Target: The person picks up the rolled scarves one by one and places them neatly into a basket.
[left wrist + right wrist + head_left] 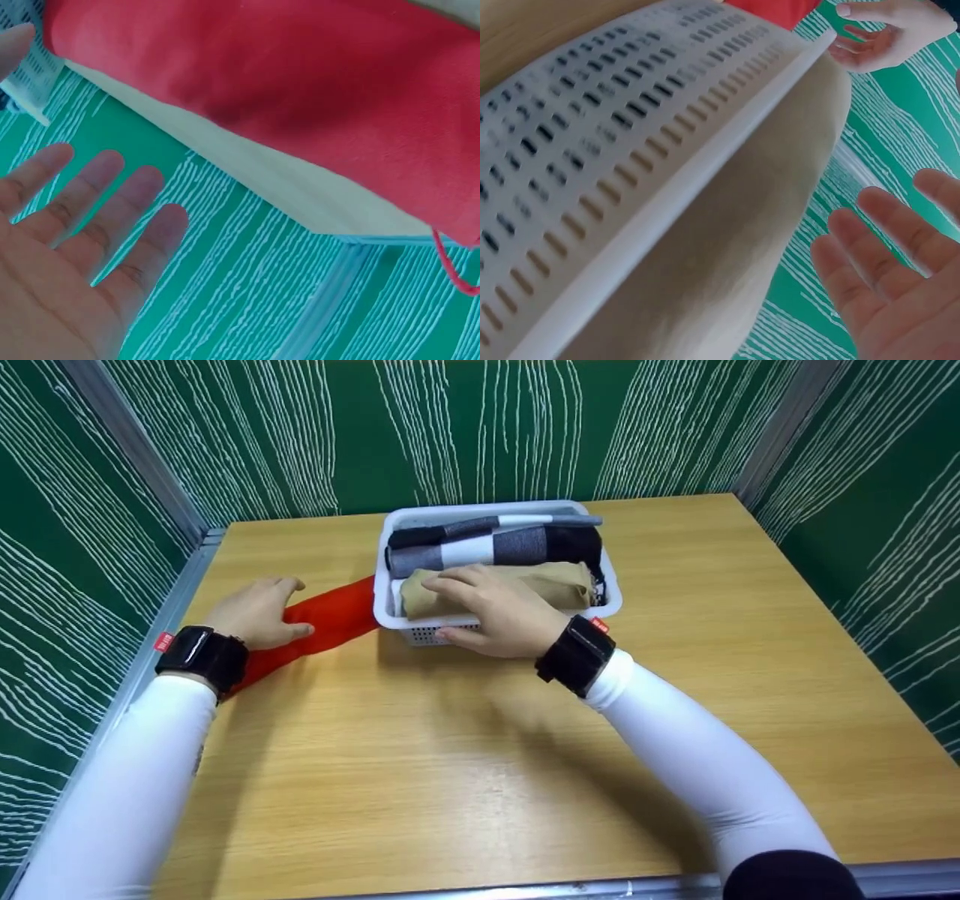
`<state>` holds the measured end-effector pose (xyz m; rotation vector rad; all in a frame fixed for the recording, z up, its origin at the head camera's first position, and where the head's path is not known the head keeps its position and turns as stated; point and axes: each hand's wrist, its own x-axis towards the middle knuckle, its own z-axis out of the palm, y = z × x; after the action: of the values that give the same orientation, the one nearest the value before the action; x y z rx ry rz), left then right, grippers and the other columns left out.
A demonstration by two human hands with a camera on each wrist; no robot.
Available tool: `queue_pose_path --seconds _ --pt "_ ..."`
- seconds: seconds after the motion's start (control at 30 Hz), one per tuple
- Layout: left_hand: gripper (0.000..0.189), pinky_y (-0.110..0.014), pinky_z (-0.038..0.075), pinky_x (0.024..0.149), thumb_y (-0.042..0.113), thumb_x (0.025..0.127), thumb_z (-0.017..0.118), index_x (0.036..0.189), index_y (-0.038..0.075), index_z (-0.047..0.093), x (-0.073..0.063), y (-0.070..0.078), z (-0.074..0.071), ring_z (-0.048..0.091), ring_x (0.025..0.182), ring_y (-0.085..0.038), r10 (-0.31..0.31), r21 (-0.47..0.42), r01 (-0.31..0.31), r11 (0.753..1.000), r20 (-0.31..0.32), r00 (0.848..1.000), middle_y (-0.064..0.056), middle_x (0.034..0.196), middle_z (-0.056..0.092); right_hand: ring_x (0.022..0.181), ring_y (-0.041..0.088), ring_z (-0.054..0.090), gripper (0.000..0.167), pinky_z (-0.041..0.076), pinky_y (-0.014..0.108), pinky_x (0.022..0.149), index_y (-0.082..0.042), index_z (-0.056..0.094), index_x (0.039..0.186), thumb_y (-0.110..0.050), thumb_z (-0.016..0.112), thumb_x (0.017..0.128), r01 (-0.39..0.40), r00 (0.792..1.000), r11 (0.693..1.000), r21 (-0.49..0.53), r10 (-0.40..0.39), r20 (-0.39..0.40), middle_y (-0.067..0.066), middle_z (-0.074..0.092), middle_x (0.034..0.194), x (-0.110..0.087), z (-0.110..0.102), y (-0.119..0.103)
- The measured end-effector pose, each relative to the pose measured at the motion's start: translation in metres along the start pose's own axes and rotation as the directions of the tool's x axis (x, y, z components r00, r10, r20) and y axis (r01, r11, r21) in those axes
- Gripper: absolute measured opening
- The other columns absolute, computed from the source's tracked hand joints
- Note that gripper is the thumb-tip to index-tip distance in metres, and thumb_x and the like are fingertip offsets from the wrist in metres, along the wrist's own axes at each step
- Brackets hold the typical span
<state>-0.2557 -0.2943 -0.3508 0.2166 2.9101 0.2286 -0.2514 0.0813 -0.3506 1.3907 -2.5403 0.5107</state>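
Note:
A strip of red cloth [337,615] lies on the table to the left of a white perforated basket [424,636]. Over that cloth hovers my left hand [255,611], fingers extended and gripping nothing; the left wrist view shows its bare palm [67,277] apart from the cloth [300,82]. Inside the basket, a rolled beige cloth [559,583] lies in front of rolled checked cloth [465,551] in black, grey and white. My right hand [502,611] is above the basket's front rim and the beige roll, fingers spread, holding nothing. In the right wrist view its fingers [877,255] stand clear of the beige roll [727,202].
The basket stands near the back of the wooden table [480,810]. Green walls [360,435] with white streaks enclose the back and both sides. A metal frame edge [525,891] runs along the front. A thin red cord [450,270] hangs from the red cloth's end.

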Motion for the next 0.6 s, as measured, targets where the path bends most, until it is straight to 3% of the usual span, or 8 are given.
queue_pose_path --seconds 0.3,0.6 --pt "0.08 -0.076 0.037 0.12 0.03 0.096 0.079 0.159 -0.003 0.044 -0.003 -0.013 0.009 0.048 0.143 -0.054 -0.013 -0.001 0.013 1.0 0.011 1.0 -0.034 0.16 0.046 0.148 0.035 0.055 0.063 0.041 0.048 0.128 -0.009 0.055 0.158 -0.038 0.072 0.105 0.037 0.999 0.999 0.032 -0.037 0.018 0.015 0.057 0.161 0.008 0.008 -0.01" --pt "0.083 -0.076 0.038 0.12 0.024 0.091 0.083 0.158 -0.007 0.043 -0.004 -0.03 0.016 0.048 0.14 -0.056 -0.027 0.0 0.027 1.0 0.011 1.0 -0.036 0.157 0.047 0.149 0.036 0.054 0.063 0.039 0.046 0.13 -0.004 0.058 0.155 -0.036 0.075 0.103 0.122 0.992 0.992 0.028 -0.122 -0.023 0.017 0.059 0.156 0.015 0.016 -0.015"
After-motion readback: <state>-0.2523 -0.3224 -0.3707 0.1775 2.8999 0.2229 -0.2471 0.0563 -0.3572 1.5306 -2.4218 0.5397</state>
